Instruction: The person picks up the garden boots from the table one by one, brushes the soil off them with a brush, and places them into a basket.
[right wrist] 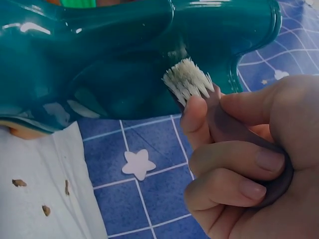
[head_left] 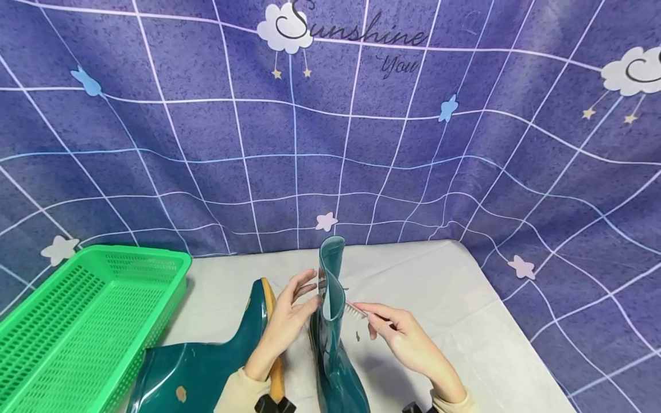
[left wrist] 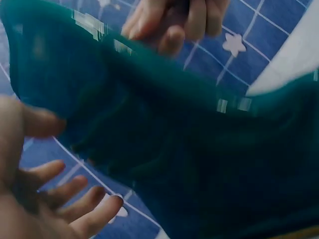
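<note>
A glossy dark-green rubber boot [head_left: 338,373] stands in front of me, its shaft upright and its top edge buckled inward. On its left, my left hand [head_left: 284,327] is at the upper shaft with fingers loosely spread; in the left wrist view the thumb [left wrist: 42,123] is right at the boot's edge. My right hand [head_left: 410,341] grips a small brush [right wrist: 187,79] by its dark handle, with fingers curled round it. The pale bristles meet the right side of the shaft, beside a dull smear [right wrist: 177,52]. Part of the handle is hidden in the palm.
A second green boot [head_left: 206,364] lies on its side to the left, yellowish sole toward me, with a brown dirt patch [head_left: 181,393] on its shaft. Beyond it is a green plastic basket [head_left: 150,252]. Dirt bits [right wrist: 46,210] dot the white cloth [head_left: 428,272]; a blue patterned curtain [head_left: 320,137] hangs behind.
</note>
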`<act>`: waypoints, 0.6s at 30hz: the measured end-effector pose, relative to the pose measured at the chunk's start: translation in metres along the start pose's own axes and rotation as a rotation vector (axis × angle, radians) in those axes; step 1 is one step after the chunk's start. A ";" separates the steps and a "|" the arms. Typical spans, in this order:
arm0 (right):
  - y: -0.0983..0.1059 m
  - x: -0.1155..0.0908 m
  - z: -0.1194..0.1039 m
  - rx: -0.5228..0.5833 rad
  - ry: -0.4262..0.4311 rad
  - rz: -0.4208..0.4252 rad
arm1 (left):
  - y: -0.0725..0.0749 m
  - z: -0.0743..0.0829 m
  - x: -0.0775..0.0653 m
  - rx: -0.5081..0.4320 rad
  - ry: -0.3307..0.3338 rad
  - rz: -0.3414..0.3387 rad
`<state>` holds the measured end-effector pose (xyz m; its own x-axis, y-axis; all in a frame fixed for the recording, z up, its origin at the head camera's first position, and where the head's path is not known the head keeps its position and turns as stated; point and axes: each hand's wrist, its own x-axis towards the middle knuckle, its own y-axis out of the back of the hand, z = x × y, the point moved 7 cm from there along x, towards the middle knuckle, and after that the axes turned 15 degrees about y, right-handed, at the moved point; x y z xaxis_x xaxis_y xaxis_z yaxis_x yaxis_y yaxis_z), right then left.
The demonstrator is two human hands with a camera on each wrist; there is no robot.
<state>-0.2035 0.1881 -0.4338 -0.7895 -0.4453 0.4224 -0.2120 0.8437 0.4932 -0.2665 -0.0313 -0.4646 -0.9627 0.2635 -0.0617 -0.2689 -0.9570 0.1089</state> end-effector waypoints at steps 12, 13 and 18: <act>0.024 -0.007 0.004 -0.034 -0.020 0.107 | -0.011 0.000 0.027 0.171 -0.068 -0.370; 0.027 -0.007 0.003 -0.041 -0.022 0.126 | -0.012 0.002 0.028 0.182 -0.082 -0.366; 0.041 -0.009 0.002 -0.062 -0.038 0.197 | -0.008 0.007 0.029 0.205 -0.092 -0.315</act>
<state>-0.2062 0.2268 -0.4190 -0.8335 -0.2612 0.4869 -0.0166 0.8926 0.4505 -0.2920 -0.0150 -0.4608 -0.8282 0.5593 -0.0354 -0.5433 -0.7858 0.2954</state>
